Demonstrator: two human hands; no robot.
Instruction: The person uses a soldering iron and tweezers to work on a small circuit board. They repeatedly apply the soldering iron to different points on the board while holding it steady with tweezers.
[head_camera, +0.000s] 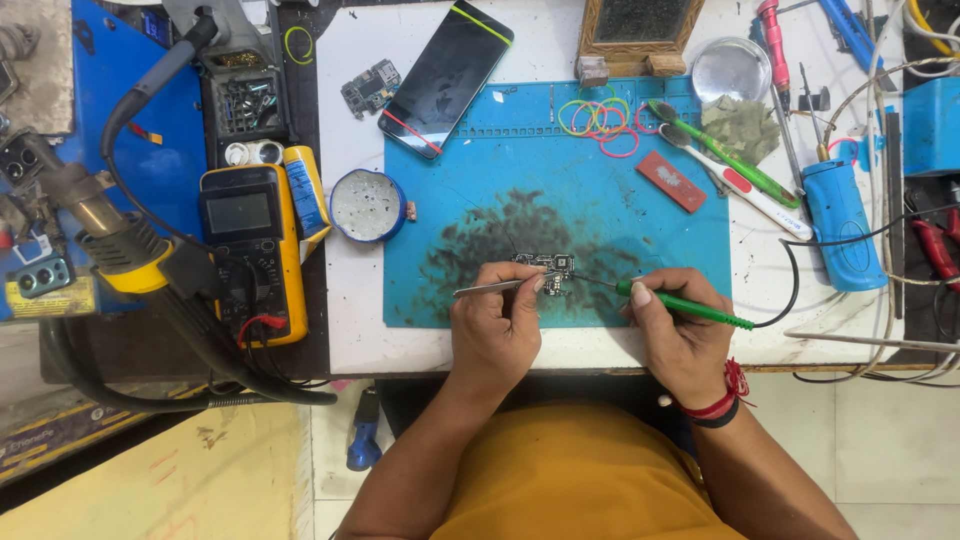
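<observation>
Far L, ~9 o'clock from my hands, the hot-air gun (100, 235) lies parked w/ its hose, not in use; next to it the yellow multimeter (250, 250) sits w/ its leads loose, nothing clipped to the board, so I judge testing isn't being done rn. At ~11 o'clock the round blue tin (368, 206) stands at the mat's L edge, and above it a 2nd small board (371, 88) and the phone (446, 78), lying apart from the work, not reassembled. My left hand (495, 325) is closed in a pinch on the tweezers (490, 288), tips pointing to 3 o'clock and meeting the small circuit board (545, 268), which lies on the stained blue mat (560, 180), mid-front of the tabletop (350, 330), just at 12 o'clock of both hands. My right hand (680, 325) is closed pen-style round the green soldering iron (680, 302), tip aimed to 9 o'clock at the board's R edge; can't tell if it touches a joint, too small. So as I read it: teardown done, board out, rework in progress; finishing the joint, checking and refitting are left. Further R, ~2 o'clock, coloured rubber bands (600, 118), a red card (672, 181), two brushes (735, 172) and a blue cylinder tool (838, 225) lie idle.
</observation>
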